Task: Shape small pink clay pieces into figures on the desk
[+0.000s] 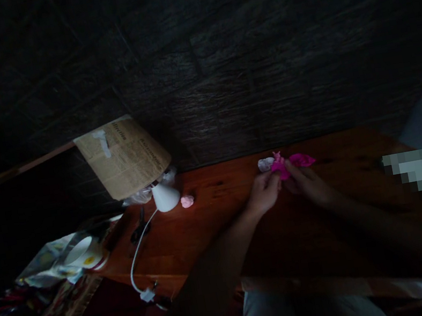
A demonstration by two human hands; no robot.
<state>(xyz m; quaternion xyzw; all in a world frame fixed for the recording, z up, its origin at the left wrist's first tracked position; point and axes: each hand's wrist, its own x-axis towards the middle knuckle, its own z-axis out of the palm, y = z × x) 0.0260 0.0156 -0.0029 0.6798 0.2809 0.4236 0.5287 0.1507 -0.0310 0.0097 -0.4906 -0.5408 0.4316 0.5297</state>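
While the left hand (265, 192) and right hand (308, 183) are both pinching the crinkled magenta piece (279, 169), right of the frame's centre, light, even pressure is probably suiting its thin-looking folds best.

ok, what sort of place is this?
Probably a room in a home: a wooden table against a dark wall with a brick-like pattern, and a table lamp whose shade has a newspaper print.

Newsprint lettering (120, 132) on the lampshade (124, 165) — no word legible.
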